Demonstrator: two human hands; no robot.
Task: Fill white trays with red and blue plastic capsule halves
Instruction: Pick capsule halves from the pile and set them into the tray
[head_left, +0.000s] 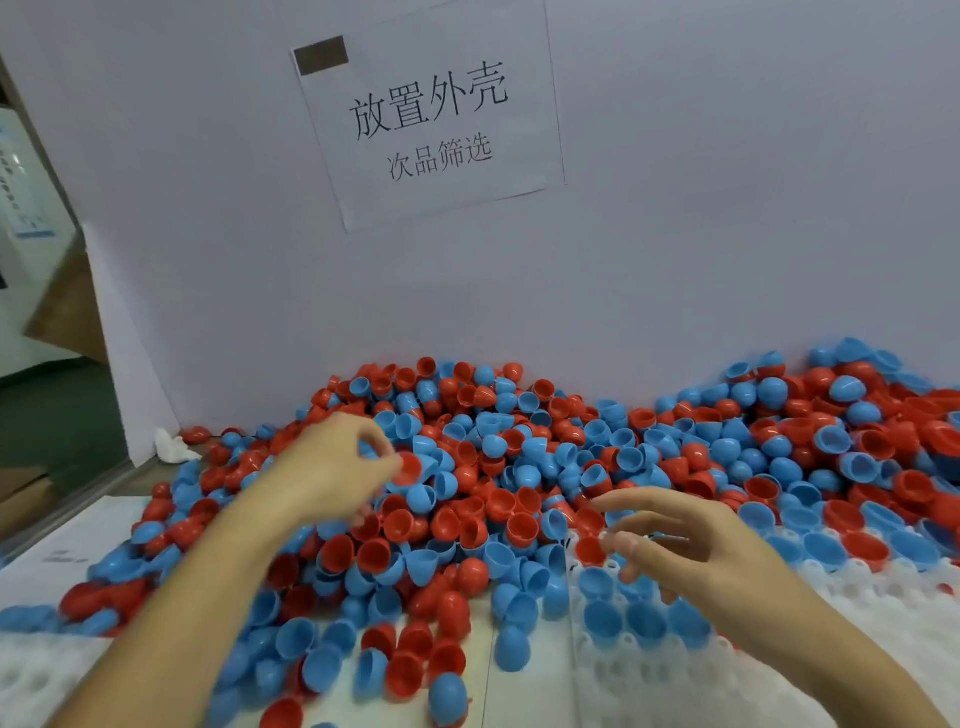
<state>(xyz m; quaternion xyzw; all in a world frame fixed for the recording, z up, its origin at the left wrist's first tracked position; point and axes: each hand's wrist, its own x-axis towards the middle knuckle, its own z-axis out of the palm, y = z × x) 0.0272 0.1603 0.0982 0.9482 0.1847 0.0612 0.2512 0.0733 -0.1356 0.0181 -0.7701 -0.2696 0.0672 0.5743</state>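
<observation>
Capsule halves (519, 467), red and blue, lie heaped against the pale wall (727, 208), spilling forward over two white trays. The right tray (831, 649) shows a few blue halves seated in its pockets – its far rows are buried and its right edge is cut off. The left tray (31, 670) is blurred at the lower left corner. The left hand (337, 467) hovers over the pile, fingers curled toward the thumb; motion blur hides whether it pinches a half. The right hand (675, 540) is spread and relaxed above the right tray, near a red half. A paper sign (431, 114) hangs on the wall.
</observation>
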